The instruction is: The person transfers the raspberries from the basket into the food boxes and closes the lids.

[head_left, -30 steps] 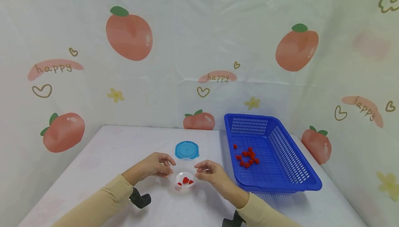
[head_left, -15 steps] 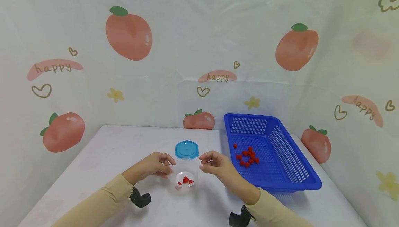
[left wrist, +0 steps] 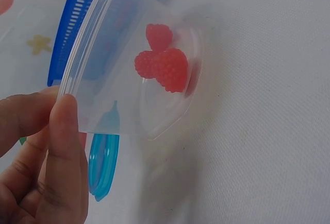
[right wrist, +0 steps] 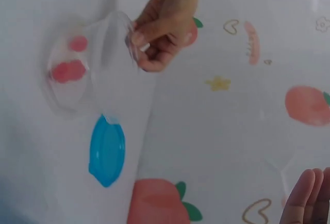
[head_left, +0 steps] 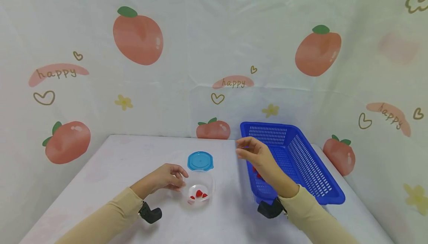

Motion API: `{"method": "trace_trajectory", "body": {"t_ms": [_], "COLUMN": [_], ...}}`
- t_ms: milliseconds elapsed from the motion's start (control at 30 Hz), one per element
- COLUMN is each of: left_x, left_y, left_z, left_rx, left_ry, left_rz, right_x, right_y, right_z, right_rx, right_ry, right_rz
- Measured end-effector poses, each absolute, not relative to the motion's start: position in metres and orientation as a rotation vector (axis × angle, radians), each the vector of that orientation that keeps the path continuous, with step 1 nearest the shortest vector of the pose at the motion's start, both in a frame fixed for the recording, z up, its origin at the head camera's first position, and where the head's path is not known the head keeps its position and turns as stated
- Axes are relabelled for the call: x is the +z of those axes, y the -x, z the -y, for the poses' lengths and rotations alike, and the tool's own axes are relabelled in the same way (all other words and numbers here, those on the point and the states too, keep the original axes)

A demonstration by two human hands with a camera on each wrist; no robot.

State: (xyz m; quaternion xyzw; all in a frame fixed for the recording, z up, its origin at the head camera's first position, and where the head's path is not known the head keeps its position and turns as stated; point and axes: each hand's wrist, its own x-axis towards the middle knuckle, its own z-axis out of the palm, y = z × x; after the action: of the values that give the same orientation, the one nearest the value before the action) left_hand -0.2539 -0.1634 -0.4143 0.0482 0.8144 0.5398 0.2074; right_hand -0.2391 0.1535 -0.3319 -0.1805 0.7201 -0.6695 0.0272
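Observation:
My left hand (head_left: 167, 177) pinches the rim of a clear plastic container (left wrist: 118, 85) between thumb and fingers. Inside, at the bottom, lie 3 red raspberries (left wrist: 167, 69). Just behind the container, a blue lid (head_left: 200, 161) rests flat on the table. My right hand (head_left: 259, 158) holds nothing and hovers by the left wall of a blue plastic basket (head_left: 312, 173), its fingers loosely bent. Raspberries (head_left: 259, 176) in the basket show beside the right hand, which hides most of that spot. At its edge, the right wrist view catches the right hand's fingers (right wrist: 307, 195).
The basket stands at the right of the white-covered table (head_left: 133, 151), its slotted walls rising above the tabletop. Behind the table hangs a white curtain (head_left: 187, 50) printed with fruit and "happy" lettering.
My right hand has left the container's right side and moved right and away, up to the basket's left wall. The left hand and container stay in place.

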Motion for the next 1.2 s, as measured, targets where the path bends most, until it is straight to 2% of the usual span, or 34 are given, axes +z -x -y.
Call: {"method": "trace_trajectory", "body": {"t_ms": [300,600,833,1200], "left_x": [-0.413,-0.414,-0.413,-0.413], "left_y": [0.254,0.253,0.253,0.253], "left_z": [0.163,0.163,0.163,0.162], "left_rx": [1.498,1.501,1.496,1.465], "left_ry": [-0.133,-0.143,-0.129,-0.097], "left_rz": [-2.274,-2.269,-2.277,-2.311], "right_x": [-0.320,-0.330,-0.347,-0.379], "right_y": [0.272,0.311,0.333,0.338], "right_z": [-0.189,-0.229,-0.259,-0.298], "right_rx": [-2.205,-2.132,-1.916,-1.473], "right_ry": [0.454,0.333,0.261,0.235], "right_rz": [-2.257,-2.430,-2.621,-2.619]}}
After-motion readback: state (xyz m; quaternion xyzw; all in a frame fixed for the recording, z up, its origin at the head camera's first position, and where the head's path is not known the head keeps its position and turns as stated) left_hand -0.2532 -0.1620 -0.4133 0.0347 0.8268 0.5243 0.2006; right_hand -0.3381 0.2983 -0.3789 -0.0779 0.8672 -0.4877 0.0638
